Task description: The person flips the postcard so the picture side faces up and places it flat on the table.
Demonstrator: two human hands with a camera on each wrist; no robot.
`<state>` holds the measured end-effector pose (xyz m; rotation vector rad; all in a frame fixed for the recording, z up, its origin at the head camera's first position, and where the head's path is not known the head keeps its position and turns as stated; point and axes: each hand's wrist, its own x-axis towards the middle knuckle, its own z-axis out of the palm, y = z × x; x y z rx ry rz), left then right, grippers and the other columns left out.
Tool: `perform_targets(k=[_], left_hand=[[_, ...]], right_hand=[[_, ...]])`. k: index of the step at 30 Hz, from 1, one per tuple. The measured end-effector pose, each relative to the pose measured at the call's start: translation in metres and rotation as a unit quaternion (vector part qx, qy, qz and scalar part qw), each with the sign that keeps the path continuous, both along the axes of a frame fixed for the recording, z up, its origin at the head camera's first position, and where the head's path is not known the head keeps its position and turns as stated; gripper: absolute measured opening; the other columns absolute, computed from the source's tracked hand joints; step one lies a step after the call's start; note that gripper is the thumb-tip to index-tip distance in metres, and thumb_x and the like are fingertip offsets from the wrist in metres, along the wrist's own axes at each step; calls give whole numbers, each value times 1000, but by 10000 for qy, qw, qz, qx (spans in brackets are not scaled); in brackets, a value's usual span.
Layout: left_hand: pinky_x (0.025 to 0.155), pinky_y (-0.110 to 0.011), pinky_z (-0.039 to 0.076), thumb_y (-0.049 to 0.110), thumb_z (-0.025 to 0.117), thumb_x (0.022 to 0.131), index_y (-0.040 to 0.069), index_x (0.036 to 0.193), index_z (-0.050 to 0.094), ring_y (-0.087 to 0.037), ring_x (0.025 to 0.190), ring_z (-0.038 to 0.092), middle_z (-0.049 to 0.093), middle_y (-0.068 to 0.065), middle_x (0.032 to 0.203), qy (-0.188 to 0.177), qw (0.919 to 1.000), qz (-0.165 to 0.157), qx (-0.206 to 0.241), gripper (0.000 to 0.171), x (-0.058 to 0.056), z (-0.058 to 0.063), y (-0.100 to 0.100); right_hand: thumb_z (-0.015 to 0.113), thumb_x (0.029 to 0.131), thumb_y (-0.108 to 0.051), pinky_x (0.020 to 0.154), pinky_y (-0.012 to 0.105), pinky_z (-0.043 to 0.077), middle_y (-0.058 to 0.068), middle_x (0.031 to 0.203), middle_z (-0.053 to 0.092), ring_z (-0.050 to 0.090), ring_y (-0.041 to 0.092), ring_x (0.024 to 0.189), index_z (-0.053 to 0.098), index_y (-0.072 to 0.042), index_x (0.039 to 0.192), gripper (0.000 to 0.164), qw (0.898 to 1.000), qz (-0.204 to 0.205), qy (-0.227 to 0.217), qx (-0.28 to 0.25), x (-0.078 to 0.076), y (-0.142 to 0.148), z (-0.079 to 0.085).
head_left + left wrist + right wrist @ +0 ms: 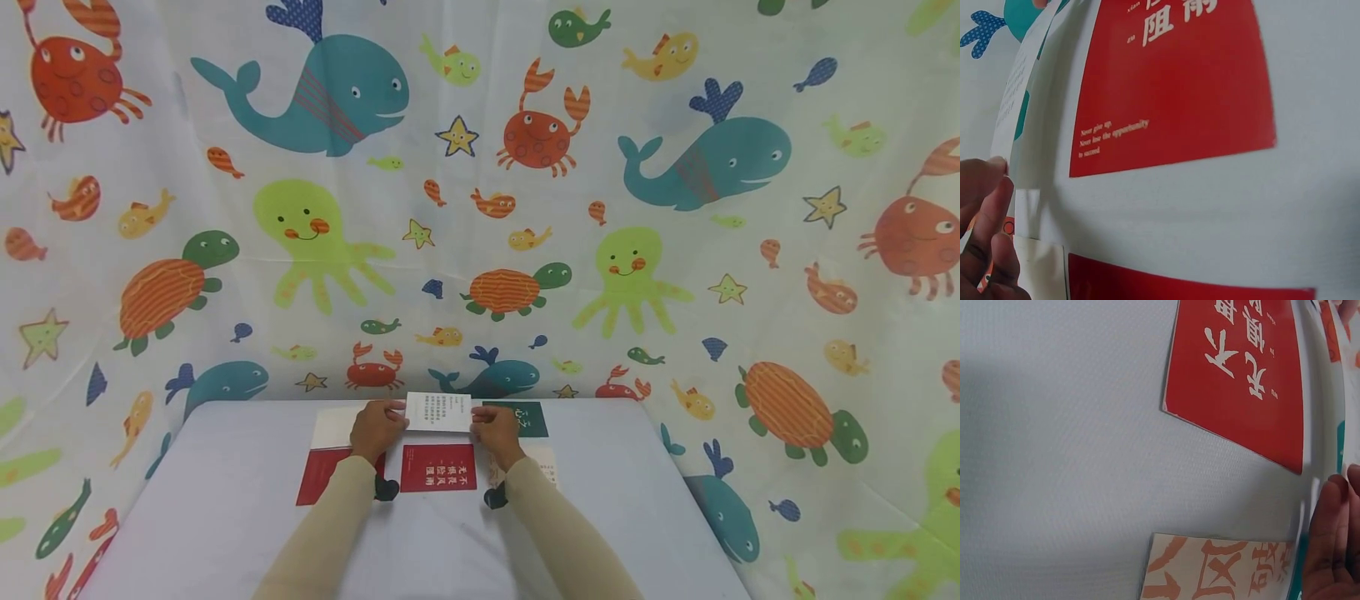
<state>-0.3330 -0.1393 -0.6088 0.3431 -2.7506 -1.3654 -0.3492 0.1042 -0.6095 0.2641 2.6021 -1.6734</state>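
Note:
A white card [438, 413] with several lines of dark print stands raised at the far side of the table, held between both hands. My left hand [377, 431] pinches its left edge between thumb and fingers. On the opposite edge, my right hand [497, 431] does the same. The left wrist view shows the thumb and fingers [988, 219] at the edge of the card [1013, 94], seen nearly side-on. Nearer than the held card, a red card [438, 479] with white characters lies flat.
Left of centre lie a red card [318, 479] and a cream one [333, 429], partly behind the left arm. To the right are a dark green card [534, 419] and a cream card with orange characters [1216, 569]. A sea-animal curtain [480, 233] hangs behind the white table [225, 500].

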Motion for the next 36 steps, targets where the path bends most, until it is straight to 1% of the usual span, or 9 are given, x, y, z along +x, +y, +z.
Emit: perform_targets(k=[4, 7, 11, 15, 19, 23, 29, 32, 36], left_hand=[[100, -61, 57, 23, 77, 95, 8, 132, 74, -37, 113, 72, 78, -17, 119, -95, 9999, -14, -31, 40, 0, -1, -1], [100, -62, 56, 22, 76, 96, 8, 132, 74, -39, 115, 72, 78, -17, 119, -123, 9999, 0, -10, 39, 1, -2, -1], [100, -62, 56, 23, 74, 96, 8, 131, 75, -39, 114, 72, 78, -17, 119, -133, 9999, 37, -4, 38, 3, -1, 0], [101, -64, 56, 23, 73, 97, 9, 132, 74, -40, 116, 71, 77, -18, 124, -171, 9998, 38, -25, 39, 4, 0, 1], [104, -65, 54, 24, 73, 97, 9, 134, 73, -41, 119, 70, 74, -20, 131, -252, 9997, 51, 28, 40, 6, 2, -1], [102, -64, 56, 22, 73, 97, 8, 131, 74, -40, 114, 72, 75, -20, 127, -200, 9998, 79, 14, 37, 8, 4, -3], [98, -62, 58, 24, 75, 96, 10, 129, 74, -37, 108, 73, 77, -18, 123, -48, 9999, 131, -95, 35, 9, 1, -10], [97, -62, 59, 24, 76, 95, 11, 128, 75, -37, 107, 74, 77, -18, 123, -12, 9998, 145, -161, 35, 11, 1, -15], [97, -60, 59, 23, 77, 95, 11, 127, 75, -37, 108, 74, 78, -17, 120, 57, 9998, 118, -177, 34, 13, 2, -23]], right_hand=[[76, 95, -5, 88, 35, 65, 6, 110, 78, 74, 18, 92, 78, -11, 123, 29, 9999, 76, 36, 71, 0, 0, -1], [77, 94, -5, 88, 35, 65, 5, 111, 78, 74, 18, 92, 79, -11, 123, 29, 10000, 49, -21, 81, 1, -1, 0], [75, 95, -6, 88, 35, 65, 7, 114, 77, 73, 18, 93, 79, -11, 122, 27, 10000, 4, -92, 31, 2, -1, 2], [74, 97, -10, 90, 35, 65, 8, 116, 76, 73, 18, 94, 78, -12, 122, 25, 9999, -41, -101, 20, 2, -2, 2], [74, 98, -11, 88, 36, 65, 8, 113, 76, 73, 18, 93, 78, -11, 120, 23, 10000, -28, -42, 19, 3, -3, 2], [76, 98, -14, 85, 36, 66, 6, 108, 77, 73, 18, 89, 78, -13, 118, 21, 10000, -18, -46, 11, 3, -7, 3], [77, 96, -17, 81, 36, 66, 5, 104, 78, 73, 18, 85, 78, -15, 117, 21, 9999, 77, -64, -52, 4, -17, 5], [78, 96, -20, 80, 36, 66, 2, 104, 78, 73, 17, 85, 78, -19, 117, 22, 9998, 141, -116, -89, 4, -22, 4], [78, 96, -21, 81, 37, 66, 1, 106, 78, 73, 17, 86, 78, -20, 119, 23, 9994, 261, -121, -174, 5, -27, 5]])
